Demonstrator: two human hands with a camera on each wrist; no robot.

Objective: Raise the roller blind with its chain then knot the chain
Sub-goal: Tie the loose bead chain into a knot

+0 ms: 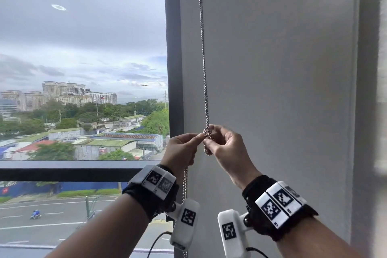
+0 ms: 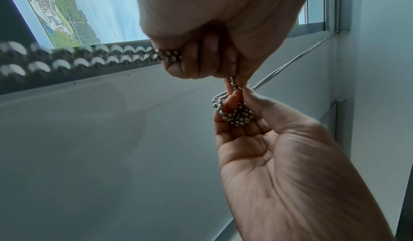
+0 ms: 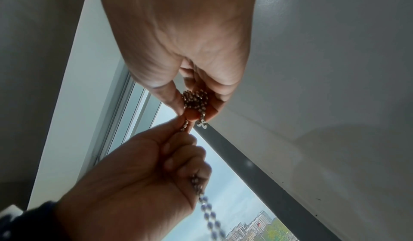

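A metal bead chain [image 1: 203, 58] hangs doubled down the grey wall beside the window. At chest height it bunches into a knot [image 1: 208, 134], seen close as the knot [image 2: 238, 115] and the knot [image 3: 194, 98]. My right hand [image 1: 219, 142] pinches that bunch between thumb and fingers. My left hand [image 1: 184, 148] pinches the chain just beside the knot, its other fingers curled round the doubled tail [image 1: 185, 184] that drops past my left wrist. The blind itself is out of view.
A dark window frame post [image 1: 172, 58] stands just left of the chain, with a horizontal bar [image 1: 73, 170] below the glass. A plain grey wall [image 1: 282, 69] fills the right side. Outside are buildings, trees and a road.
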